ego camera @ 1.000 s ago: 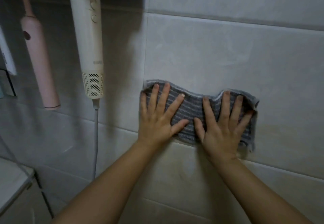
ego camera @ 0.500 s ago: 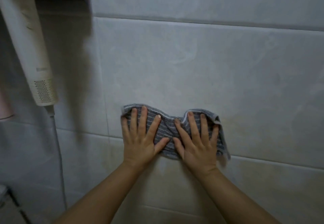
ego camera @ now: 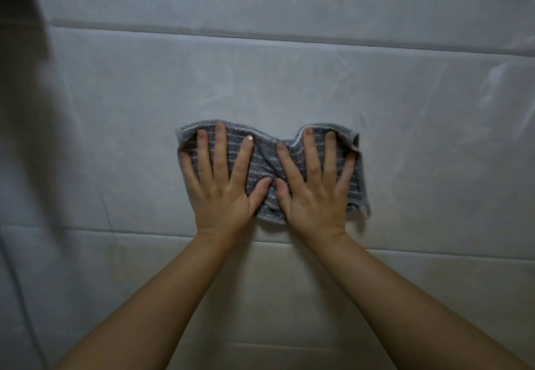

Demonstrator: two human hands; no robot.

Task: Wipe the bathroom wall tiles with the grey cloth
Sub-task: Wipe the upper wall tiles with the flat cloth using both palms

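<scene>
Left hand (ego camera: 223,196) is covering the left half of the grey cloth (ego camera: 265,162), right hand (ego camera: 315,199) is covering its right half; both are pressing it flat against the wall tiles (ego camera: 289,86); the 2 hands are sitting side by side, thumbs (ego camera: 260,191) almost meeting over the cloth's middle, though whether the tips are touching is not showing; left fingers (ego camera: 221,149) are lying straight and spread, pointing up the wall; right fingers (ego camera: 312,152) are doing the same; neither hand is curling round or pinching the fabric, only palms and flat fingers are bearing on it. Cloth is showing pale stripes across darker grey; it is bunching into creases between the 2 index fingers, and its top edge is dipping there; past the right little finger its edge is folding outward off the wall, and 1 corner is hanging loose just below and outside the heel of the right hand; a grout line (ego camera: 434,251) is running sideways just beneath the heels of both hands, with both wrists crossing it; the tile below the wrists is looking yellower; a 2nd grout line (ego camera: 260,35) is running well above the fingertips; faint pale streaks (ego camera: 492,80) are showing up and outward from the right hand; a dark blurred shadow (ego camera: 26,16) is filling the corner far up and outward from the left hand; left forearm (ego camera: 162,297) and right forearm (ego camera: 405,297) are reaching up bare from below.
</scene>
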